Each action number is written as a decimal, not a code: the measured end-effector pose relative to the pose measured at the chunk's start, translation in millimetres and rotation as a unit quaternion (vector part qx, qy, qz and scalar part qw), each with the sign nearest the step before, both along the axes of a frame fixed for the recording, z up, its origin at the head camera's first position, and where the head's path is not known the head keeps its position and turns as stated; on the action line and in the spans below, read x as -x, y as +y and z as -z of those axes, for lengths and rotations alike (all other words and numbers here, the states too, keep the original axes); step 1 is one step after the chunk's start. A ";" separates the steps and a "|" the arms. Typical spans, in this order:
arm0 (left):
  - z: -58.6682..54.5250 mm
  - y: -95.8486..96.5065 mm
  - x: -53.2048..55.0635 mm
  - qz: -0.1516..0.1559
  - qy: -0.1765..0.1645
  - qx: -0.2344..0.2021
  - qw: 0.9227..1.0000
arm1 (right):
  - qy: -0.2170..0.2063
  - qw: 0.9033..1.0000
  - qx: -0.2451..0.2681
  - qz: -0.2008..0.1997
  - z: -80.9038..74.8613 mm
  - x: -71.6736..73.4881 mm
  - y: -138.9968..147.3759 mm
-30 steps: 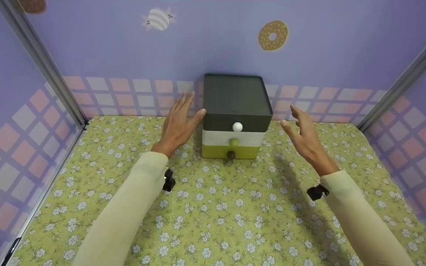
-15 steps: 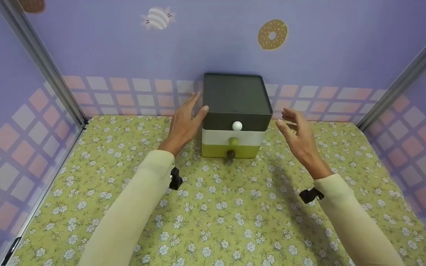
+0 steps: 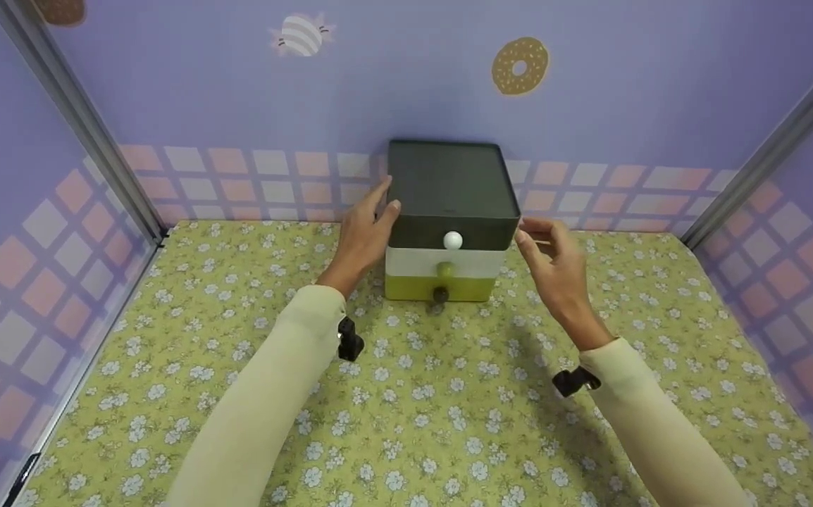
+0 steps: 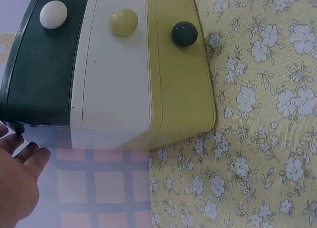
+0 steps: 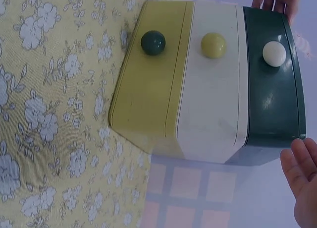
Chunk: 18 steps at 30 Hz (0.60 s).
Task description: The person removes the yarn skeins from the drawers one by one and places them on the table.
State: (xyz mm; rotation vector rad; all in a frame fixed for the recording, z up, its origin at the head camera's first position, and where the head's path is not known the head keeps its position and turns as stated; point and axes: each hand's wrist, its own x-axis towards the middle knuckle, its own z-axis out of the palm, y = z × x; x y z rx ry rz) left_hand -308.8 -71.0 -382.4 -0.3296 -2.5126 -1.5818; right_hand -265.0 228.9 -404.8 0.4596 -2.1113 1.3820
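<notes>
at either side of the drawer box [image 3: 435, 224], left grip [image 3: 363, 241] and right grip [image 3: 558, 271] wide, faint mark [image 3: 450, 212] unreadable

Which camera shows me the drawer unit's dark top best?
The head view: it looks down onto the dark top, showing nearly all of it. Both wrist views face the drawer fronts, showing at most the top's front edge.

Through the head camera I see a table [image 3: 167, 436], covered with a yellow-green cloth [image 3: 406, 394], which is printed with white flowers and small leaves. Near its far edge, around the middle, one drawer unit [image 3: 449, 204] stands upright. Its yellow bottom section [image 3: 406, 288] rests directly on the cloth; the white section [image 3: 413, 262] and the dark green section [image 3: 413, 234] come above.
</notes>
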 end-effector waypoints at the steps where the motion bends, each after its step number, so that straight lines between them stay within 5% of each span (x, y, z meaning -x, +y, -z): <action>1: 0.4 0.1 0.3 0.001 0.001 -0.004 1.000 | 0.004 1.000 0.003 -0.008 1.8 1.5 -0.8; 18: 10.2 1.5 3.7 -0.001 -0.012 -0.088 0.996 | 0.024 0.998 0.002 -0.062 15.3 10.3 -35.0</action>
